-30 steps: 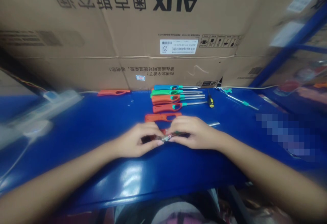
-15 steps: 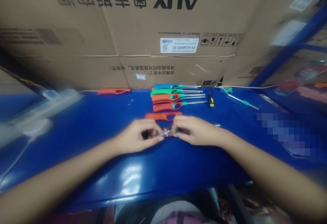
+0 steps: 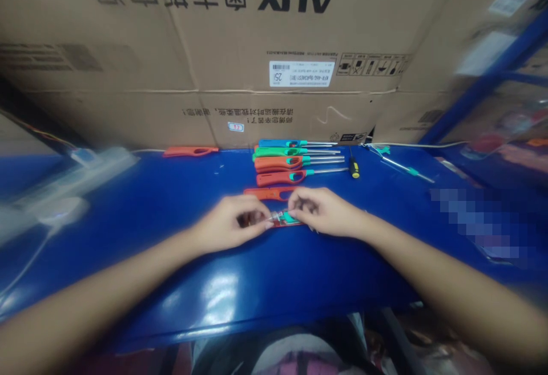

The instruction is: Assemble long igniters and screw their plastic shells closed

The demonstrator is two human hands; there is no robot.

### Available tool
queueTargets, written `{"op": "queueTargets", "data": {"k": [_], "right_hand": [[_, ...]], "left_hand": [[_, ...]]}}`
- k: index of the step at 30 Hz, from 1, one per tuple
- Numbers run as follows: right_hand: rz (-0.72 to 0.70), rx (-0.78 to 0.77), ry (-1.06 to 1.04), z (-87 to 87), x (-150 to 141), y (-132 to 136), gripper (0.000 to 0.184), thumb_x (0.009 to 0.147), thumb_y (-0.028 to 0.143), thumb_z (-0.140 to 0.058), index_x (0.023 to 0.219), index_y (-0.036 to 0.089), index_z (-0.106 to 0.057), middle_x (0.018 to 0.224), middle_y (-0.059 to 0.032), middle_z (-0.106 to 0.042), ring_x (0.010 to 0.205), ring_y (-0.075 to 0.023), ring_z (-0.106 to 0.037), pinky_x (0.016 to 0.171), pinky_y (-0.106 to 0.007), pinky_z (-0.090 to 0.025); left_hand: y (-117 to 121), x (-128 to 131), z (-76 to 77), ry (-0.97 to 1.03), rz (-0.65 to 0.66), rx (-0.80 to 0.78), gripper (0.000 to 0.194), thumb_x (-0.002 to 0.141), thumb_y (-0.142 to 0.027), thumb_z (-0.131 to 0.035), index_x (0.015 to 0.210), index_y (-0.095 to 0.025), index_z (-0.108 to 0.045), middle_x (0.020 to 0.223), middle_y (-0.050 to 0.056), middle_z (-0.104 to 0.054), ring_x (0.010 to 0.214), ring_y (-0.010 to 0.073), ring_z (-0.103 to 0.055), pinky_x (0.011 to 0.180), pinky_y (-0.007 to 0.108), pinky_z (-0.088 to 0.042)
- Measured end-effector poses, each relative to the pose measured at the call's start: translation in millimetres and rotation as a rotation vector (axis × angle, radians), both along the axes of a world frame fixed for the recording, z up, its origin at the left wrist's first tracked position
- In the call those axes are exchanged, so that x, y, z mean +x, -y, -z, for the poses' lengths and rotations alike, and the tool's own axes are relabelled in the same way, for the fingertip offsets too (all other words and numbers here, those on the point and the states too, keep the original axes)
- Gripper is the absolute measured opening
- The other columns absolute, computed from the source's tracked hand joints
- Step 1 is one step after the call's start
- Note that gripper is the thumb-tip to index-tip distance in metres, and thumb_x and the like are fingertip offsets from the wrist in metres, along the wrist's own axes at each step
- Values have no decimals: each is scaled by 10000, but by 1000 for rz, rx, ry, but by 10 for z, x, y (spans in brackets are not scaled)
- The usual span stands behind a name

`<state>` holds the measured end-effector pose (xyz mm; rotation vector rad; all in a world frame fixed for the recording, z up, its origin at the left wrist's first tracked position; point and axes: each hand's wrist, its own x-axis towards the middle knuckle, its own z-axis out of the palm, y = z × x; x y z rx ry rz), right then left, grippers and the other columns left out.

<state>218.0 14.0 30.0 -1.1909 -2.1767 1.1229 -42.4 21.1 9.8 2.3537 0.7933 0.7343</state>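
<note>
Pinching away at the centre of it all, two bare hands meet over a slim red plastic lighter body, low above the blue bench or on it, I can't tell which! A turquoise plastic insert shows in the gap between them, a small silvery fitting just beside it. The left hand has thumb and forefinger drawn narrow at that fitting; the right hand has its fingers closed at the insert's other end, its grip partly hidden.

Right behind them, an orange plastic handle shell lies flat, partly covered by the right hand. Then comes the row: a red-orange lighter, orange ones, a green one and a blue one, metal tubes all pointing right! A black-and-yellow screwdriver sits off their tips. Beyond, the glossy blue bench meets a brown cardboard panel with upside-down print.
</note>
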Motion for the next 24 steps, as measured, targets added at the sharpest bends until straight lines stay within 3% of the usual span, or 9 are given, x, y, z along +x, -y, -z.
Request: {"op": "queueTargets", "data": {"k": [5, 10, 18, 24], "right_hand": [[-42, 36, -30, 8, -2, 13, 113, 922, 250, -615, 878, 156, -661, 543, 43, -597, 469, -89, -584, 519, -198, -465], [3, -60, -84, 42, -26, 20, 164, 923, 296, -622, 917, 143, -681, 522, 31, -615, 428, -108, -617, 460, -201, -517], [-1, -219, -164, 74, -63, 56, 164, 919, 308, -631, 954, 148, -641, 516, 39, -624, 415, -115, -627, 416, -201, -545], [-7, -201, -141, 73, -51, 53, 160, 922, 304, -631, 950, 147, -650, 530, 37, -623, 418, -102, -609, 414, -189, -531]], "left_hand": [[-6, -4, 6, -4, 8, 8, 139, 919, -281, -696, 990, -176, -754, 807, 6, -716, 634, 81, -578, 598, 183, -462], [-13, -3, 11, 4, 4, 20, 142, 917, -283, -702, 987, -172, -758, 792, 6, -706, 645, 85, -589, 600, 184, -465], [-18, -5, 18, -14, 7, 36, 145, 905, -275, -709, 978, -158, -755, 794, 19, -701, 652, 97, -600, 598, 193, -476], [-6, -3, 17, -10, 7, 57, 153, 919, -287, -697, 990, -165, -757, 832, 32, -723, 656, 99, -612, 603, 195, -485]]}}
